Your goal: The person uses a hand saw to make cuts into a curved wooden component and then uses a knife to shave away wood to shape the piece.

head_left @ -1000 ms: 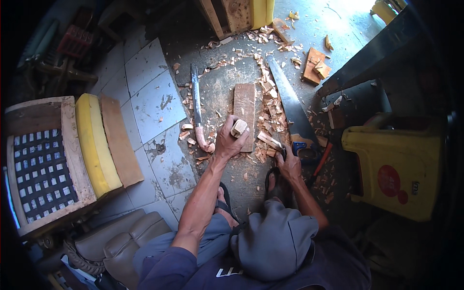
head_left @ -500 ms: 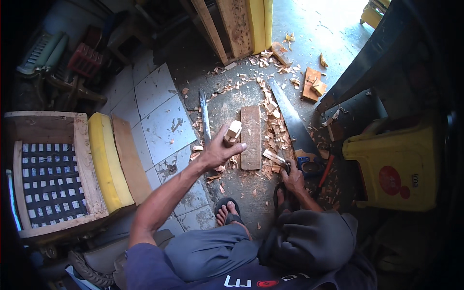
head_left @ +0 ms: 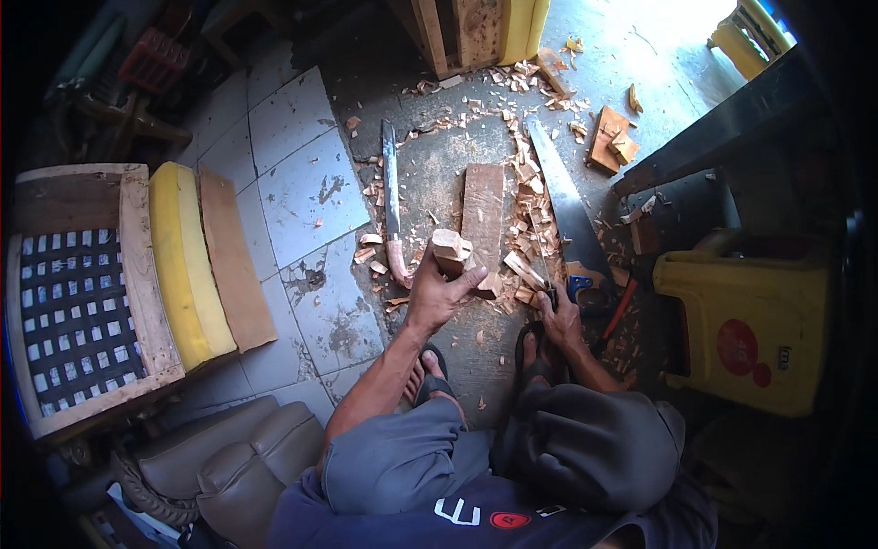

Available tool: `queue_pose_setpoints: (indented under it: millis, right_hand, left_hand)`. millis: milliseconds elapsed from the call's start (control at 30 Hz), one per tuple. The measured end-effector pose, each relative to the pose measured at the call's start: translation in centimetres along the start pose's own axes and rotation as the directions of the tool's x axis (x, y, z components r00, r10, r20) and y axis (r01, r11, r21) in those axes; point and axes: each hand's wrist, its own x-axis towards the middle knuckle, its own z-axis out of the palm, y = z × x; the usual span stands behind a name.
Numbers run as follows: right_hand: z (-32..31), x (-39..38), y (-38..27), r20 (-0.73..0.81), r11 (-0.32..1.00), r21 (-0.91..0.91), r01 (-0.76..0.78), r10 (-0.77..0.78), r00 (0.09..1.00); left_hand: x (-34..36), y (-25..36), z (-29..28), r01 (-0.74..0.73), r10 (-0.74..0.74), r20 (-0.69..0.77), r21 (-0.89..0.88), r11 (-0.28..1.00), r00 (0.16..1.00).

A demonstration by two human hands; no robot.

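My left hand (head_left: pixel 437 295) holds a short pale wood block (head_left: pixel 450 243) upright over the near end of a flat board (head_left: pixel 482 197) on the floor. My right hand (head_left: pixel 562 316) grips a narrow bladed tool by its dark handle (head_left: pixel 551 297), beside a loose light wood piece (head_left: pixel 521 271). A long blade with a curved wooden handle (head_left: pixel 397 261) lies left of the board. A handsaw (head_left: pixel 562 192) lies to the right, its blue-and-black handle near my right hand, with a red-handled object (head_left: pixel 620 311) beside it. Wood shavings (head_left: pixel 529 201) surround the board.
At left stand a chair frame with black webbing (head_left: pixel 69 302), yellow foam (head_left: pixel 190 261) and brown cushions (head_left: pixel 238 467). A yellow plastic stool (head_left: pixel 741 329) is at right, below a dark beam (head_left: pixel 704 119). Wood offcuts (head_left: pixel 611 137) and a wooden frame (head_left: pixel 471 32) are farther ahead.
My left hand has drawn back toward me with the block, relative to the board. My right hand stays low beside the saw handle. The whole view has shifted with my head.
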Motion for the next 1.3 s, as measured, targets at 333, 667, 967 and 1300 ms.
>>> queue_pose_setpoints:
  millis: [333, 667, 967, 1300]
  right_hand:
    - [-0.1, -0.1, 0.2, -0.015, 0.999, 0.002, 0.048, -0.048, 0.999]
    - [-0.2, -0.1, -0.4, 0.021, 1.0, -0.012, -0.014, 0.014, 1.0]
    - [0.3, 0.1, 0.7, -0.021, 0.998, -0.015, 0.058, -0.058, 0.998]
    - [0.2, -0.1, 0.1, -0.003, 1.0, -0.013, 0.027, -0.027, 1.0]
  left_hand:
    - [-0.1, 0.0, -1.2, 0.13, -0.156, -0.044, -0.364, 0.922, 0.987]
    - [-1.0, 0.0, -3.1, 0.338, -0.219, 0.257, -0.685, 0.646, 0.941]
    - [-1.7, -1.1, -3.5, 0.421, -0.253, 0.338, -0.684, 0.596, 0.907]
    - [-3.0, -2.2, -3.6, 0.475, -0.258, 0.407, -0.643, 0.6, 0.876]
